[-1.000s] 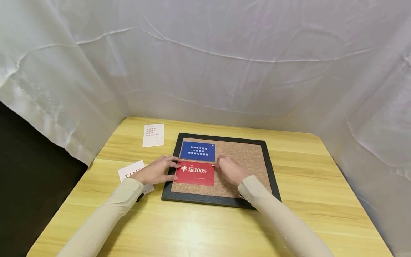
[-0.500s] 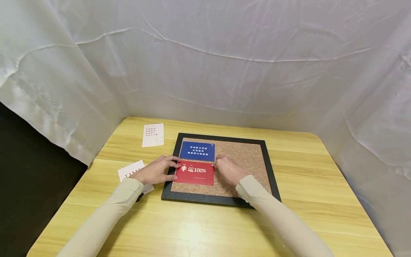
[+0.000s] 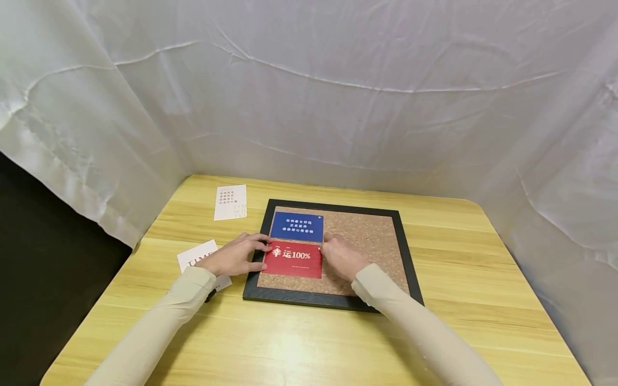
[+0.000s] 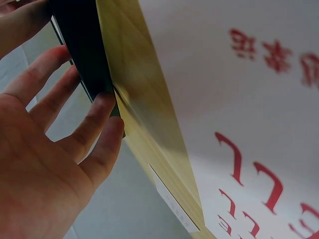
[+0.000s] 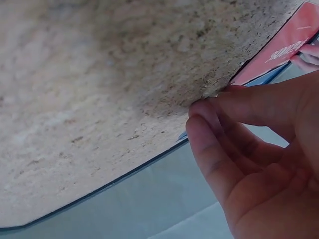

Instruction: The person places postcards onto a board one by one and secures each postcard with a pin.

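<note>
Hands, left hand (image 3: 235, 257) and right hand (image 3: 340, 256), press red card (image 3: 292, 259) onto corkboard (image 3: 372, 236).

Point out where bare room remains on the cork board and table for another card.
The cork board is bare across its right half, right of the blue card and red card. The table is bare right of the frame and along the near edge. Crowded: left side, both hands, two white cards.
</note>
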A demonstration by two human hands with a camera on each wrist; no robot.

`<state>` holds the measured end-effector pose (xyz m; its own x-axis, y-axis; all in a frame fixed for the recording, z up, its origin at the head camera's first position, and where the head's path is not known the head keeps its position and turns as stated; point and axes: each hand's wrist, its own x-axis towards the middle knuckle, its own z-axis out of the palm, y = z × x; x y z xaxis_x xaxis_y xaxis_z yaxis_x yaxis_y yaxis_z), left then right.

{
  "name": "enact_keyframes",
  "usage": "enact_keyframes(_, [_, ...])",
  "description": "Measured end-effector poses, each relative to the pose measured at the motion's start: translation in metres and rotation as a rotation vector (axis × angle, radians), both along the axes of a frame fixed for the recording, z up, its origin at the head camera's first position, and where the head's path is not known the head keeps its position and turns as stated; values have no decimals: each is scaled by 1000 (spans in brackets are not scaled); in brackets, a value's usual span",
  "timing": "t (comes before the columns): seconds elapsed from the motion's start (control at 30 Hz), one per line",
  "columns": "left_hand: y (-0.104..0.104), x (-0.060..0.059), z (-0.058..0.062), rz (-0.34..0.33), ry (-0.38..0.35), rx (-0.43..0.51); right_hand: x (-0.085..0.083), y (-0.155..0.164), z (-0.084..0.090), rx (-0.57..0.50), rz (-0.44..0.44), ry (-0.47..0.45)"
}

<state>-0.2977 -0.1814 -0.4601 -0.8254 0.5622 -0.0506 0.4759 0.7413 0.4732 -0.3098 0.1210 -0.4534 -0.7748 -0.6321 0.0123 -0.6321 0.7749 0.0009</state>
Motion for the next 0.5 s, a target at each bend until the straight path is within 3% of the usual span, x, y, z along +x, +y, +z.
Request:
enact_keyframes(0.2, [-1,-1,-3,-7,14,-1,-1,0,0,-9,5,-25])
enact_keyframes(0.37, [-2,-2,-4,-12,16,-6,-4,7,1,-137,-46,-175])
enact_keyframes(0.5, [-1,-2,-4,-12,16,-6,-6,17,4,-224,-62,-211])
